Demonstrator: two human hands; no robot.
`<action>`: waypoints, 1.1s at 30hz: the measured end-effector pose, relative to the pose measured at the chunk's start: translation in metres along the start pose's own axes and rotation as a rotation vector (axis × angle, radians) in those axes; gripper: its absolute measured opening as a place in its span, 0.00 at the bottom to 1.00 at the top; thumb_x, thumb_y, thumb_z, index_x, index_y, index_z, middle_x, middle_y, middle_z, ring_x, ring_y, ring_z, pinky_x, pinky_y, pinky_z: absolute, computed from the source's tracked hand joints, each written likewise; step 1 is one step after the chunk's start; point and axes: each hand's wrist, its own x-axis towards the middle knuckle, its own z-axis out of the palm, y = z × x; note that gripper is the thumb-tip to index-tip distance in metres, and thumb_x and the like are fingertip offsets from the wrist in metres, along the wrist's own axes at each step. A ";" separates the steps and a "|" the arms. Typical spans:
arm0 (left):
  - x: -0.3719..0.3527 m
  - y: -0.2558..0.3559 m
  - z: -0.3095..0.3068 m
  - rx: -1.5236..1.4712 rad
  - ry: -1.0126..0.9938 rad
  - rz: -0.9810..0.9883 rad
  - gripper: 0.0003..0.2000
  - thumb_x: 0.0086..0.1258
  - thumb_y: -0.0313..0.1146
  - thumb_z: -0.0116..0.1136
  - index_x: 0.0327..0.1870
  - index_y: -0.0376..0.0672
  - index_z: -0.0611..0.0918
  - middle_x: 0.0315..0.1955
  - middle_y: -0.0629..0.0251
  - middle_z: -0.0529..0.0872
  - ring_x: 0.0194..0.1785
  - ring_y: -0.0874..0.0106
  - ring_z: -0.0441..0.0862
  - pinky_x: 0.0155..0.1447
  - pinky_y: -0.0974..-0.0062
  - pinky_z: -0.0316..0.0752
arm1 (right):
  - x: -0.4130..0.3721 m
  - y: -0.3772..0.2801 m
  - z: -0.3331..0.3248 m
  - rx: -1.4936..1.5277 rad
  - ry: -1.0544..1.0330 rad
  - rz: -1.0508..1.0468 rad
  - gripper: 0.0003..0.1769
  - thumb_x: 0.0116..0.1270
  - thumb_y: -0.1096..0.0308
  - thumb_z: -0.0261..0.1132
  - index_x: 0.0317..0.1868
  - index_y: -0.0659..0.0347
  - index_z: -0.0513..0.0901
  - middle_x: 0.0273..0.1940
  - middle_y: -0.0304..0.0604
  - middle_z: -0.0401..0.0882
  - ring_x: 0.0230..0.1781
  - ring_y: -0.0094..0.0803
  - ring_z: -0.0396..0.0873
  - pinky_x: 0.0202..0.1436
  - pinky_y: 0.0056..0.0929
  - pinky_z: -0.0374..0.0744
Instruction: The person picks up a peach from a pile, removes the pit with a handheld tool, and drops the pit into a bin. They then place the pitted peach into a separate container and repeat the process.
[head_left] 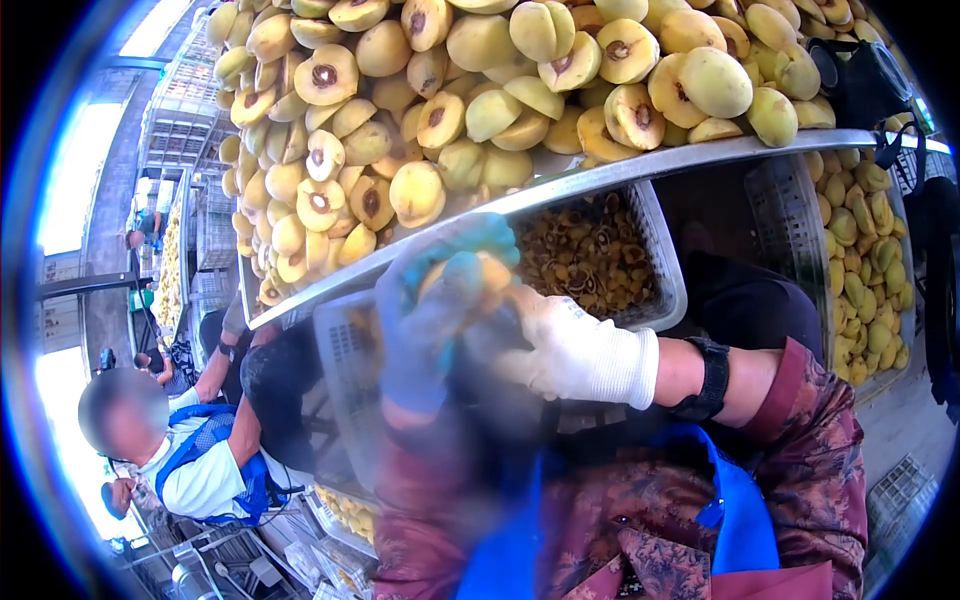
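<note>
My left hand (425, 300), in a blue-grey and teal glove, is closed around a yellow peach (492, 275), partly hidden by the fingers. Against the fruit's lower side is my right hand (575, 345) in a white knit glove, its fingers curled in. Blur and the gloves hide what the right fingers grip. Both hands are in front of the metal table edge (560, 185). On the table lies a heap of yellow peaches (480, 120), many cut in half with brown pits or hollows showing.
Under the edge stands a plastic crate (668, 270) of brown pits and scraps. A second crate (785, 215) at right holds peach halves (860, 270). A black object (862, 80) rests at the table's right end. Another person (215, 450) sits at left.
</note>
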 end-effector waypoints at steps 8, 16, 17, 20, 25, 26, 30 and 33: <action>0.006 -0.006 0.000 -0.056 -0.001 0.077 0.14 0.68 0.29 0.62 0.52 0.32 0.81 0.51 0.55 0.84 0.51 0.68 0.82 0.57 0.71 0.78 | 0.002 -0.021 -0.012 0.361 -0.235 0.262 0.25 0.66 0.69 0.63 0.61 0.62 0.67 0.22 0.37 0.73 0.18 0.24 0.73 0.21 0.28 0.74; 0.017 0.013 -0.009 0.033 -0.155 -0.240 0.16 0.64 0.25 0.64 0.54 0.33 0.81 0.51 0.59 0.85 0.48 0.74 0.83 0.53 0.77 0.79 | 0.002 -0.020 -0.007 0.177 -0.174 0.291 0.24 0.67 0.66 0.63 0.60 0.64 0.68 0.27 0.43 0.74 0.19 0.28 0.76 0.22 0.28 0.76; 0.020 0.014 -0.012 0.053 -0.178 -0.289 0.17 0.64 0.25 0.65 0.54 0.33 0.81 0.51 0.59 0.85 0.48 0.74 0.83 0.53 0.77 0.79 | 0.001 -0.020 -0.005 0.209 -0.185 0.308 0.23 0.67 0.67 0.62 0.60 0.63 0.68 0.25 0.40 0.73 0.18 0.25 0.73 0.21 0.27 0.74; 0.025 0.002 -0.020 0.022 -0.289 -0.255 0.18 0.65 0.29 0.65 0.54 0.31 0.81 0.49 0.55 0.85 0.49 0.70 0.84 0.56 0.72 0.79 | 0.001 -0.025 -0.007 0.359 -0.260 0.370 0.20 0.68 0.69 0.62 0.58 0.61 0.69 0.21 0.32 0.69 0.16 0.20 0.68 0.18 0.23 0.70; 0.020 0.001 -0.020 -0.029 -0.281 -0.241 0.21 0.62 0.35 0.68 0.51 0.28 0.81 0.47 0.51 0.86 0.47 0.65 0.85 0.57 0.69 0.80 | -0.003 -0.019 -0.020 0.755 -0.494 0.415 0.07 0.68 0.69 0.63 0.41 0.58 0.72 0.21 0.30 0.67 0.15 0.18 0.65 0.17 0.19 0.66; 0.017 -0.002 -0.019 -0.073 -0.269 -0.220 0.22 0.63 0.38 0.67 0.51 0.28 0.81 0.46 0.50 0.86 0.47 0.64 0.86 0.56 0.68 0.80 | -0.004 -0.016 -0.019 0.835 -0.529 0.423 0.07 0.68 0.69 0.63 0.38 0.57 0.72 0.21 0.30 0.67 0.15 0.17 0.65 0.17 0.18 0.65; 0.013 -0.024 -0.018 -0.188 -0.225 -0.053 0.28 0.63 0.49 0.65 0.51 0.28 0.81 0.44 0.49 0.86 0.45 0.63 0.86 0.53 0.67 0.82 | -0.006 -0.019 -0.020 1.169 -0.596 0.502 0.09 0.67 0.70 0.65 0.34 0.55 0.70 0.21 0.29 0.65 0.16 0.16 0.63 0.18 0.17 0.63; 0.004 -0.021 -0.006 -0.153 -0.065 -0.038 0.36 0.64 0.61 0.59 0.53 0.29 0.80 0.44 0.49 0.85 0.44 0.62 0.86 0.47 0.65 0.85 | -0.004 -0.019 -0.022 1.316 -0.653 0.535 0.09 0.67 0.70 0.65 0.33 0.55 0.70 0.21 0.28 0.64 0.17 0.16 0.63 0.19 0.16 0.62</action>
